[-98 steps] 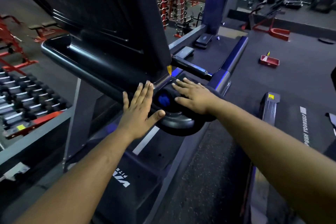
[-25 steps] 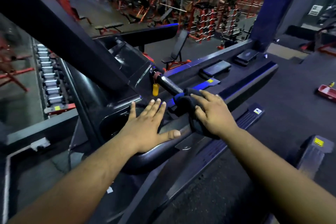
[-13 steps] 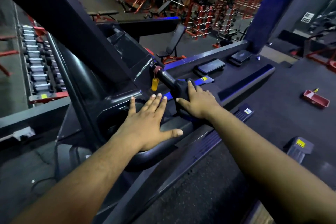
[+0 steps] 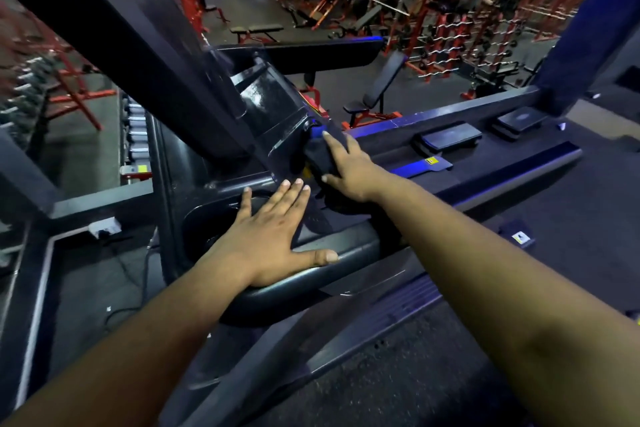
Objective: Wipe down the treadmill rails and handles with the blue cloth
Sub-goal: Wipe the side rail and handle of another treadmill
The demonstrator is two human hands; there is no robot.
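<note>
My left hand [image 4: 270, 236] lies flat, fingers spread, on the treadmill's dark curved side rail [image 4: 346, 248], thumb along its top. My right hand [image 4: 349, 170] grips the dark blue cloth [image 4: 320, 158], which is wrapped over the handle where it meets the console [image 4: 266, 100]. The handle itself is hidden under cloth and hand; only a blue patch shows above my fingertips.
The console's slanted screen panel [image 4: 138, 45] rises to the upper left. A neighbouring treadmill deck [image 4: 485, 163] lies to the right. A dumbbell rack [image 4: 135, 139] stands at left, with red benches and racks [image 4: 450, 28] across the gym floor behind.
My right hand has slid the cloth up along the handle towards the console. The left hand stays flat on the rail. The view has tilted slightly.
</note>
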